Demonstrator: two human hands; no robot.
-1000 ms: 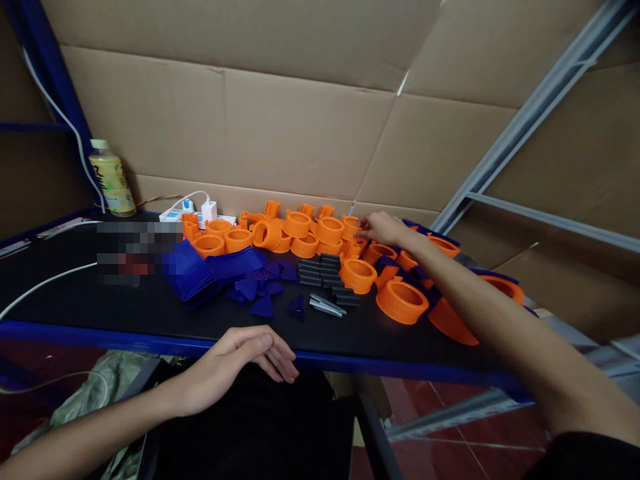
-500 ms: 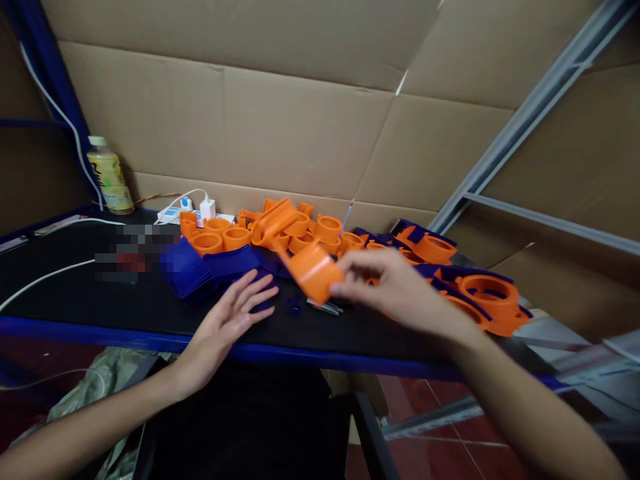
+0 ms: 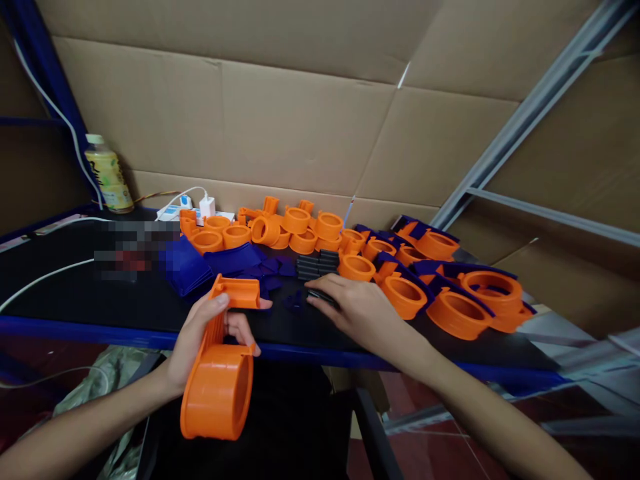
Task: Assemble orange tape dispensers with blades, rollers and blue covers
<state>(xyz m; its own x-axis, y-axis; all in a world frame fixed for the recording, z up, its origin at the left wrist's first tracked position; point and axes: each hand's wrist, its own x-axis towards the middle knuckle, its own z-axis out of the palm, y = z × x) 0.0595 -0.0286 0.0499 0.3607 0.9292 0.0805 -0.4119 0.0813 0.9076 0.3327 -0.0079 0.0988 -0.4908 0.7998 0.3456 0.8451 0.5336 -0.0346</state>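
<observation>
My left hand [image 3: 197, 333] grips a large orange plastic part [image 3: 220, 373] by its neck, over the front edge of the black table [image 3: 75, 300]; its ring end hangs towards my lap. My right hand [image 3: 350, 310] lies palm down on the table, fingers curled over small grey metal clips [image 3: 320, 295] that it partly hides. Just behind it sit black ribbed blocks [image 3: 315, 263]. Small dark blue pieces [image 3: 235, 263] lie between my two hands.
Several orange rings [image 3: 300, 223] and orange-and-blue assemblies [image 3: 460, 307] crowd the table's back and right. A drink bottle [image 3: 107, 175] and a white power strip [image 3: 187, 210] stand at the back left. Cardboard walls rise behind, and a metal frame [image 3: 525, 113] slants at the right.
The orange part has passed from my right hand into my left, which now holds it low by the table edge. My right hand has dropped onto the grey clips.
</observation>
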